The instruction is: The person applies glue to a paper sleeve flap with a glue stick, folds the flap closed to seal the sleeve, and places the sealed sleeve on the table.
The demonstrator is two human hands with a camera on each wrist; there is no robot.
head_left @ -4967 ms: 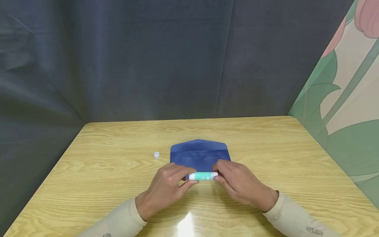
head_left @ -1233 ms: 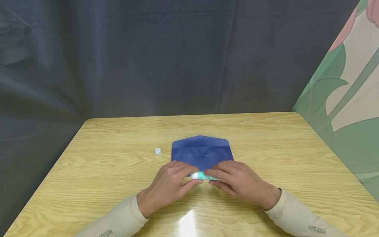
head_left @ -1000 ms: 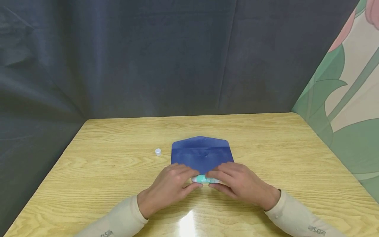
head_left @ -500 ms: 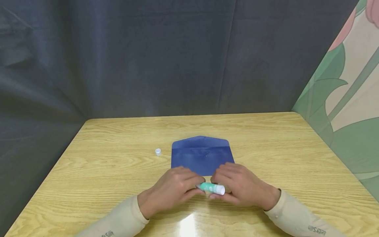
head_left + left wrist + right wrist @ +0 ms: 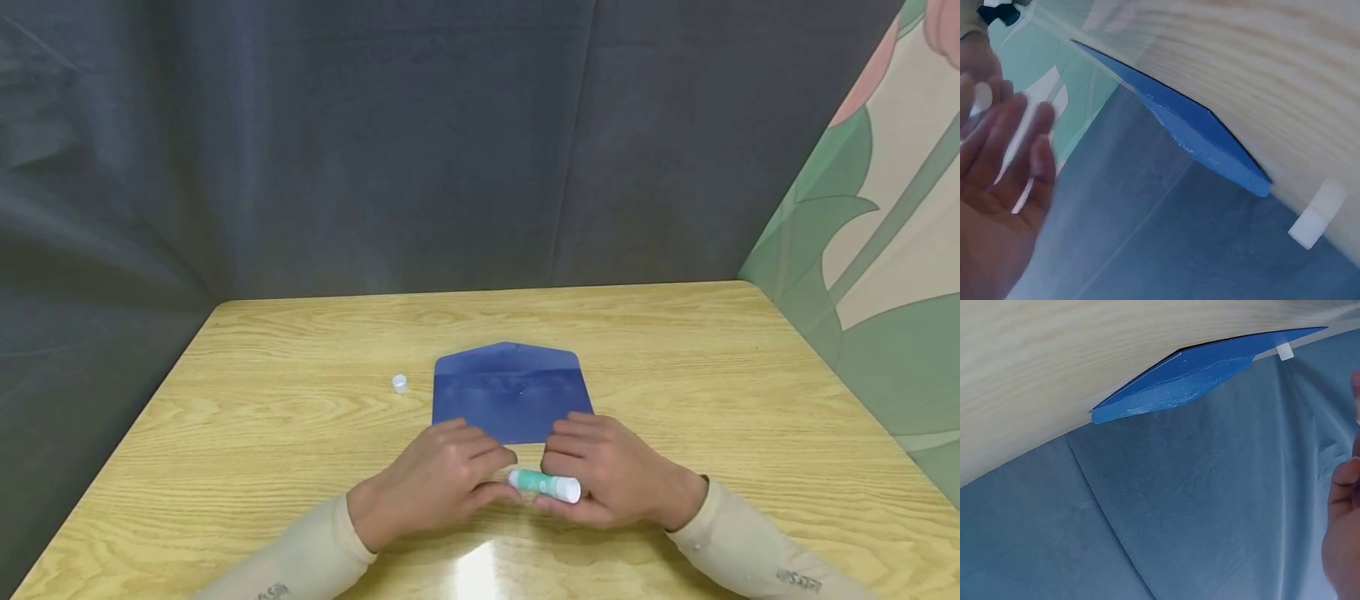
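Observation:
A white and teal glue stick (image 5: 538,482) lies between my hands, its white end angled right and toward me. My right hand (image 5: 611,475) holds it between thumb and curled fingers. My left hand (image 5: 442,471) is at the other end, thumb and fingertips around but seemingly off it; the left wrist view shows this hand's fingers (image 5: 1040,156) loosely extended. Just beyond the hands, a blue envelope (image 5: 506,404) lies flat with its flap (image 5: 510,358) unfolded away from me. Shiny smears mark the flap in both wrist views. The right wrist view catches only part of the right hand (image 5: 1344,537).
To the left of the envelope, a small white cap (image 5: 400,383) stands on the wooden table (image 5: 300,358). A dark curtain (image 5: 405,167) hangs behind the table and along its left side. A flower-patterned cloth (image 5: 900,350) borders the right.
Both hands have drawn the glue stick toward me, away from the envelope's near edge. It has turned so its white end points right and nearer. The left fingers have loosened from it.

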